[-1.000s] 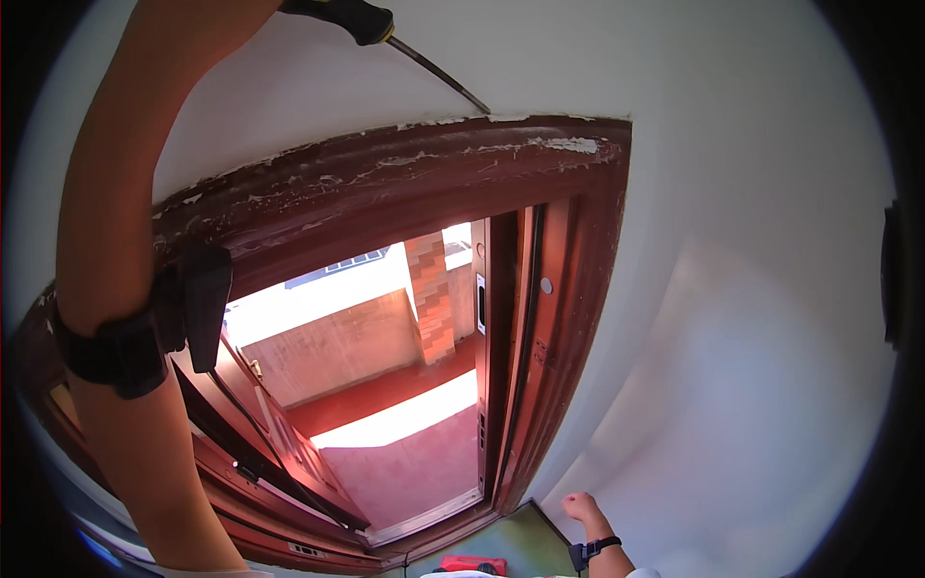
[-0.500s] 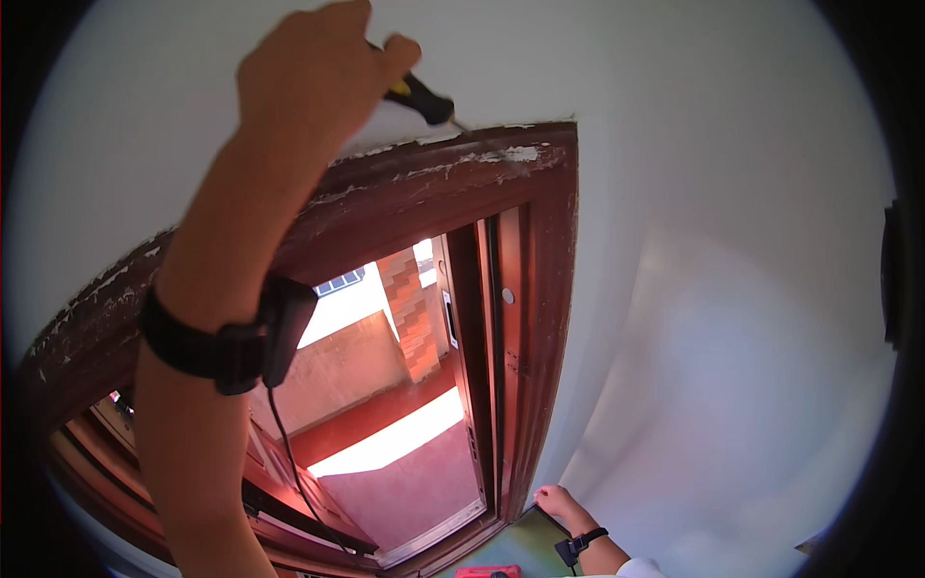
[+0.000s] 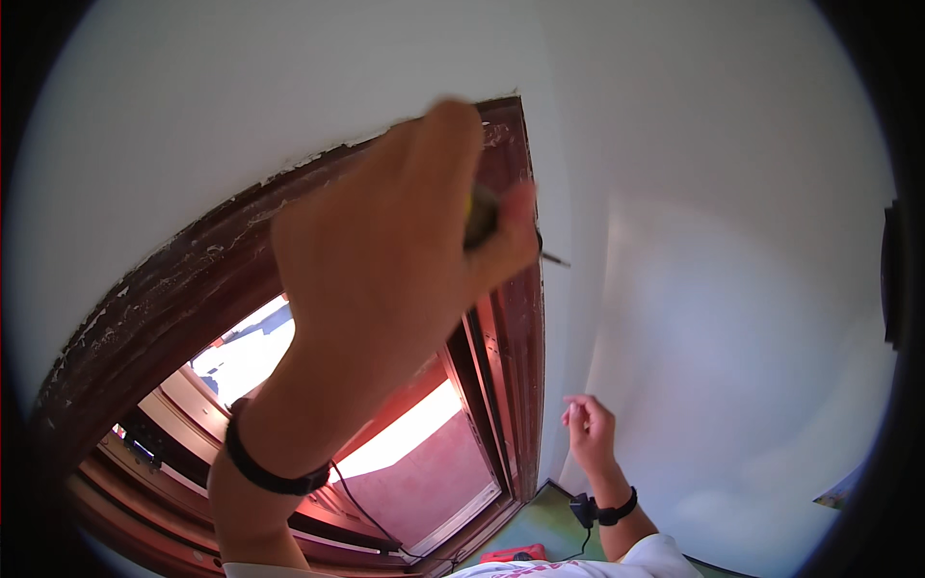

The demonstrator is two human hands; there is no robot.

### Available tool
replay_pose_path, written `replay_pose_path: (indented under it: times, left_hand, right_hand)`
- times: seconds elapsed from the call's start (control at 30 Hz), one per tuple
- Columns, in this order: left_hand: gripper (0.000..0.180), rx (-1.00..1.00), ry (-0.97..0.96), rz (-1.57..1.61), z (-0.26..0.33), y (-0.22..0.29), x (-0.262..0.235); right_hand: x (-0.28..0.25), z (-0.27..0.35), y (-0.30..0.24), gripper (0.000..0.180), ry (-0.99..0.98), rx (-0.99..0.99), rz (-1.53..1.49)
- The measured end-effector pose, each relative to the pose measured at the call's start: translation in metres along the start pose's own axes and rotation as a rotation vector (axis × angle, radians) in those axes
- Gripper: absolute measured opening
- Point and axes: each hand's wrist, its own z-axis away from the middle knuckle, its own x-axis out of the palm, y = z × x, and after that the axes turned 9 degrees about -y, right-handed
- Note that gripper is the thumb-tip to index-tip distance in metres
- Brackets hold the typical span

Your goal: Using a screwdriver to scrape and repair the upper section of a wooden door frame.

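The screwdriver (image 3: 482, 222) is located in the left hand (image 3: 385, 222), in front of the upper right corner of the doorframe (image 3: 222, 231). The left grip is closed around the handle and covers most of it. The shank (image 3: 556, 259) projects to the right, beyond the frame's outer edge, against the view of the pale wall (image 3: 742, 308); contact between tip and wall cannot be determined. The right hand (image 3: 591, 429) is held low beside the wall, fingers loosely curled. No object is visible in it; how far its grip is closed cannot be determined.

Handling: the screwdriver is probably light and rigid, not fragile. The thick handle is the suitable holding point; the narrow shank likely offers less purchase.

Materials: the handle is dark with a yellow area and appears to be moulded plastic or rubber. The shank is slim, straight and apparently metal. The doorframe is reddish brown, with stepped moulding and scuffed, flaking paint along its upper member. The wall is smooth and matte.
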Motion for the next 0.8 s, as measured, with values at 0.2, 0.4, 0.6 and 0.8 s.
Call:
replay_pose_path:
  times: [0.2,0.4,0.6,0.8]
  left_hand:
    - [0.032,0.076,-0.198,-0.088,0.09,0.012,-0.006]
    - [0.032,-0.251,-0.337,0.222,0.2,-0.006,-0.029]
    - [0.031,-0.708,-0.337,0.411,0.31,-0.004,-0.043]
    - [0.03,-1.18,-0.287,0.674,0.399,-0.002,-0.066]
  right_hand:
    - [-0.016,-0.054,-0.175,0.022,0.071,-0.61,0.205]
    - [-0.017,-0.098,-0.163,0.017,-0.089,-0.551,-0.015]
    - [0.044,-0.039,-0.156,0.035,-0.692,-0.461,-0.011]
    - [0.163,0.059,-0.053,0.046,-1.12,-0.255,-0.034]
